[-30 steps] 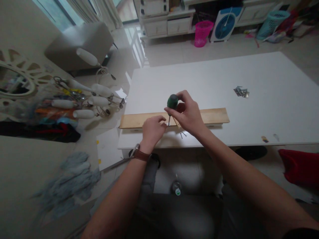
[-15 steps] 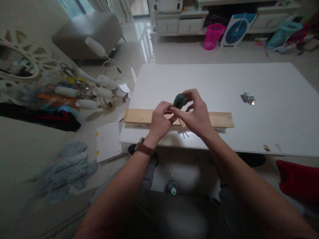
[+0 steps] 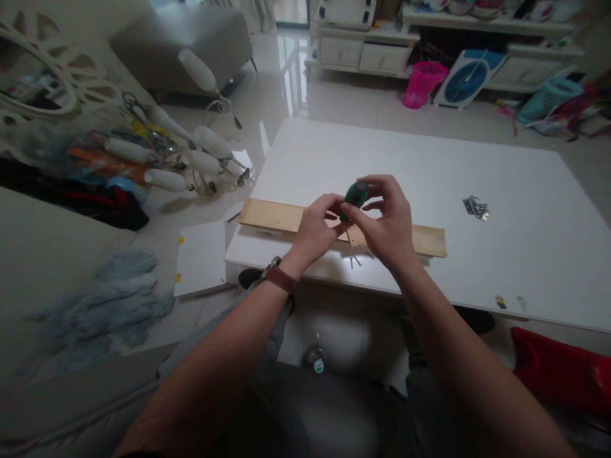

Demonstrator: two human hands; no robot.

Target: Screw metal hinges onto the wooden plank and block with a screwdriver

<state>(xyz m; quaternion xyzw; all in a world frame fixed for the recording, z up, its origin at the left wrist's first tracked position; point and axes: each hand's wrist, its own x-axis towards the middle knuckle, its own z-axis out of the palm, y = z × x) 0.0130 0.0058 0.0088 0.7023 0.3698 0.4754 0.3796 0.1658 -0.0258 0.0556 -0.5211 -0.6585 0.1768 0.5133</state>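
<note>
A screwdriver with a green and black handle (image 3: 356,193) stands nearly upright over the wooden boards, its tip hidden by my fingers. My right hand (image 3: 387,219) grips the handle between thumb and fingers. Close against its left side, my left hand (image 3: 317,224) pinches around the lower end of the screwdriver; whether a screw is also between those fingers cannot be seen. Below both hands a long pale wooden board (image 3: 272,215) lies along the table's near side. A shorter wooden piece (image 3: 356,237) with small holes crosses it under my right hand.
Several loose screws (image 3: 356,261) lie before the board on the white table (image 3: 477,168). Metal brackets and screws (image 3: 476,208) sit farther right. Two small items, one a yellow-black piece (image 3: 500,302), rest near the front edge. A bottle (image 3: 316,360) stands on the floor between my legs.
The camera view has turned slightly, so the table and board look tilted. Both hands stay at the screwdriver, and the handle leans a little more to the right.
</note>
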